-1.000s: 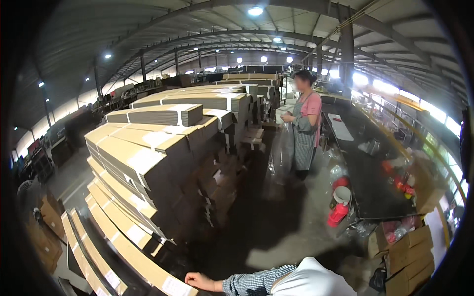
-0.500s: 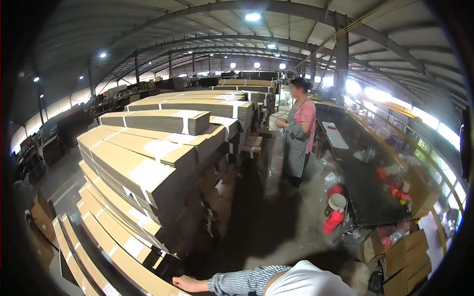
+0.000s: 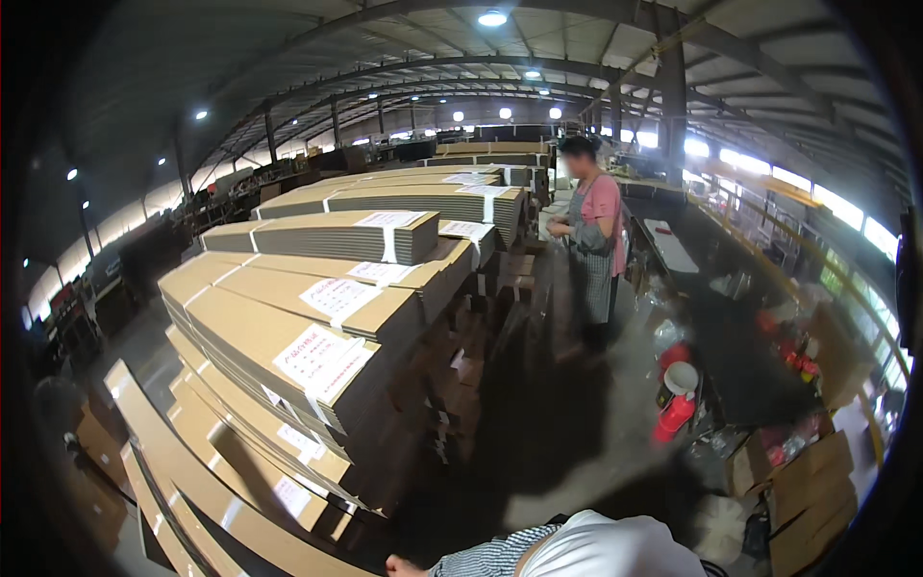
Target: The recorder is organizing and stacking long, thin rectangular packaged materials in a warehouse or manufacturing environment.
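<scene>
Along the lower edge my right hand [image 3: 405, 567] shows only in part. Its fingers are curled at the near end of a long cardboard strip [image 3: 219, 502], and they appear closed on it. The strip slants up from there toward the far left, its far end lifted above the strips beside it. A checked sleeve cover [image 3: 486, 552] wraps my forearm below a white short sleeve. My left hand is out of sight. To the left of the strip's middle lie more long cardboard strips, and beyond it rise bundled cardboard stacks [image 3: 252, 313] with white straps and paper labels.
A co-worker [image 3: 598, 236] in a pink top and checked apron stands in the aisle, holding translucent plastic. On the right runs a long black-topped table [image 3: 716, 337]. Red containers [image 3: 675, 418] with a white bucket [image 3: 681, 378] stand beside it, near opened cardboard boxes [image 3: 808, 500].
The long cardboard strip has come up at its far end. My right hand has shifted right and down in the picture. The whole view has turned slightly left.
</scene>
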{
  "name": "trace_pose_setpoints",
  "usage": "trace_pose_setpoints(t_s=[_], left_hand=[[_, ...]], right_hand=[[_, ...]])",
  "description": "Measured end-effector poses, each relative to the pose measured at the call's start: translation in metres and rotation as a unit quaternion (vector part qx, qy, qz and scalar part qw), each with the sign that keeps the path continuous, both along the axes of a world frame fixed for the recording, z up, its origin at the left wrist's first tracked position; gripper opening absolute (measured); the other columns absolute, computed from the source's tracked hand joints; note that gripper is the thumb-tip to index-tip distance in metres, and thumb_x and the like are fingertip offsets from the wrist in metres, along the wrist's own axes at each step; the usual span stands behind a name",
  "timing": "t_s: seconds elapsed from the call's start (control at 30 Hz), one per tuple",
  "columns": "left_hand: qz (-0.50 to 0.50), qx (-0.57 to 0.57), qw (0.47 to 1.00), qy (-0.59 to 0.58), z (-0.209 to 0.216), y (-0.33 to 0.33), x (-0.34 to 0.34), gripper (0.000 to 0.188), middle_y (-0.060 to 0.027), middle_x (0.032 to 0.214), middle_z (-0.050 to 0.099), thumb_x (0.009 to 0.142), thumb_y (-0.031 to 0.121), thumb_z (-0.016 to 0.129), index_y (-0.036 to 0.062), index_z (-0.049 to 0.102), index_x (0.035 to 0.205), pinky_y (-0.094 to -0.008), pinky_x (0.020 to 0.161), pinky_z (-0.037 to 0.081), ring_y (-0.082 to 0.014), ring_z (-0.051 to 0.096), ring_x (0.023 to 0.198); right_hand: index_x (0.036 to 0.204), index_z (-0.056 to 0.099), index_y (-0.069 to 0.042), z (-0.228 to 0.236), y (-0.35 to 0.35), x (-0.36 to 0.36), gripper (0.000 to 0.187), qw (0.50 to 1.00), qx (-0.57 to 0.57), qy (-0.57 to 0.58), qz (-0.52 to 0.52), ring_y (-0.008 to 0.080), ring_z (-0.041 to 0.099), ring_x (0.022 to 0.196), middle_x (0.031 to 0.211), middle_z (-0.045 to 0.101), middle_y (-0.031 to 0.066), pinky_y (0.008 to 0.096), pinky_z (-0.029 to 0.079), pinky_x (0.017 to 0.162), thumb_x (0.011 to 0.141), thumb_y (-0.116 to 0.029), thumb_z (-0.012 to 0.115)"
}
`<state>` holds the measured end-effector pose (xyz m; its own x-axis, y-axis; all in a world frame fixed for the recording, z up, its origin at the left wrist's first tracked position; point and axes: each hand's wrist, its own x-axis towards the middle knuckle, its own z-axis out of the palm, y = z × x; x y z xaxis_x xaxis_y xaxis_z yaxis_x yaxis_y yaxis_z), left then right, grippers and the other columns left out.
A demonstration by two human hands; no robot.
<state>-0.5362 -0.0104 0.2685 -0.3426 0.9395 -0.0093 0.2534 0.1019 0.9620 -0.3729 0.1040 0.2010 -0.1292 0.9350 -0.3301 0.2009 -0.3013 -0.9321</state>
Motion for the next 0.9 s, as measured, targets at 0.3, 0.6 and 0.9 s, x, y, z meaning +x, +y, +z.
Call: trace_pose_setpoints(t_s=[0.3,0.6,0.9], left_hand=[[0.043,0.149,0.963,0.22,0.013,-0.001,-0.024,0.042,-0.0272,0.123,0.059,0.097,0.027,0.053,-0.0084,0.059,0.118,-0.0454,0.103,0.039,-0.0399,0.054,0.114],[0.037,0.165,0.971,0.168,0.112,-0.087,0.036,0.026,-0.0207,0.099,0.064,0.097,0.01,0.046,-0.0063,0.061,0.109,-0.0392,0.083,0.046,-0.0324,0.058,0.089],[-0.176,0.102,0.912,0.355,0.134,-0.15,0.047,0.018,-0.0178,0.085,0.07,0.092,0.007,0.055,-0.0052,0.068,0.094,-0.0344,0.08,0.05,-0.0226,0.066,0.083]], right_hand=[[0.118,0.058,-0.008,0.067,0.022,0.011,0.034,0.976,0.089,0.121,0.158,0.0279,0.057,0.106,0.114,0.062,0.0158,0.0397,0.046,0.092,0.084,-0.009,0.057],[0.093,0.07,-0.004,0.118,-0.061,0.027,0.021,0.934,0.217,0.259,0.114,0.0156,0.061,0.074,0.081,0.068,0.0046,0.0318,0.05,0.069,0.084,0.002,0.052],[0.1,0.066,-0.004,0.137,-0.131,0.098,0.017,0.953,0.07,0.28,0.096,0.0087,0.051,0.059,0.07,0.06,0.0007,0.0254,0.043,0.054,0.087,0.0,0.056]])
